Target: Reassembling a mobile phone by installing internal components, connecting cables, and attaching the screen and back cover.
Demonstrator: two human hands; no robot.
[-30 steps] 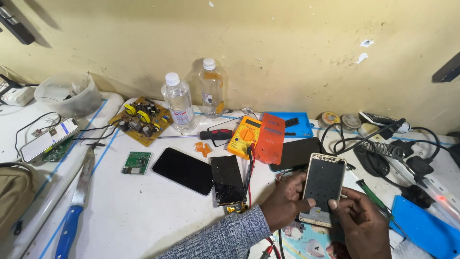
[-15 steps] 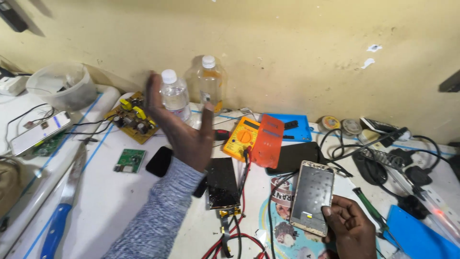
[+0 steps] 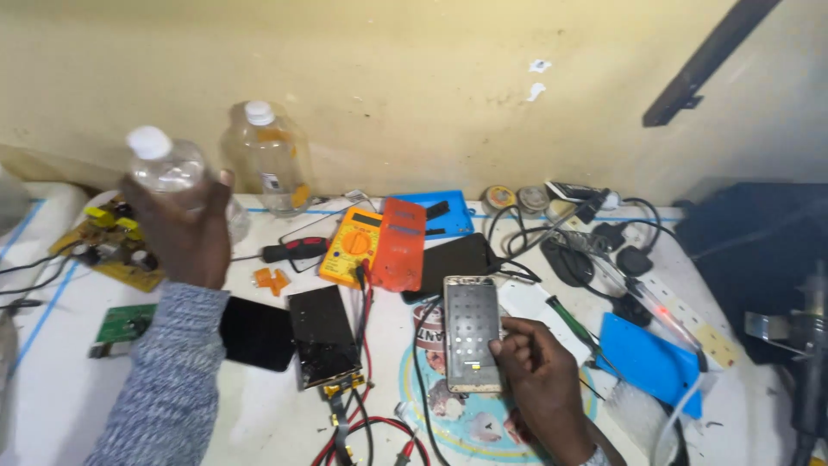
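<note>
**Left hand gripping a clear bottle, right hand steadying an opened phone**

The left hand [image 3: 185, 229] is wrapping its fingers around a small clear plastic bottle [image 3: 168, 173] with a white cap, holding it upright above the far left part of the white workbench [image 3: 52, 388]; a grey knitted sleeve [image 3: 164, 380] is covering the forearm; a second, larger clear bottle [image 3: 267, 160] is standing just behind, against the yellow wall.

The right hand [image 3: 539, 380] is grasping the lower right edge of a phone frame [image 3: 473, 332], its pale gold back full of small holes facing up; the thumb is pressing on the side while the fingers are curling underneath; the frame is lying over a round printed mat [image 3: 448, 406] near the front of the bench.

Between the two hands a detached phone screen [image 3: 323, 336] is lying flat with a flex cable trailing off its lower end, and a dark phone [image 3: 254, 332] is sitting just beside it, partly under the sleeve; a yellow multimeter [image 3: 352, 246] is resting behind them, touching an orange case [image 3: 399, 246]; red and black leads [image 3: 362, 423] are running from the meter towards the front edge.

A green circuit board [image 3: 125, 324] is lying left of the sleeve; a yellowish board with components [image 3: 108, 246] is sitting beyond it; a blue pad [image 3: 647, 358] and a white power strip [image 3: 681, 315] are lying to the right of the right hand.
</note>
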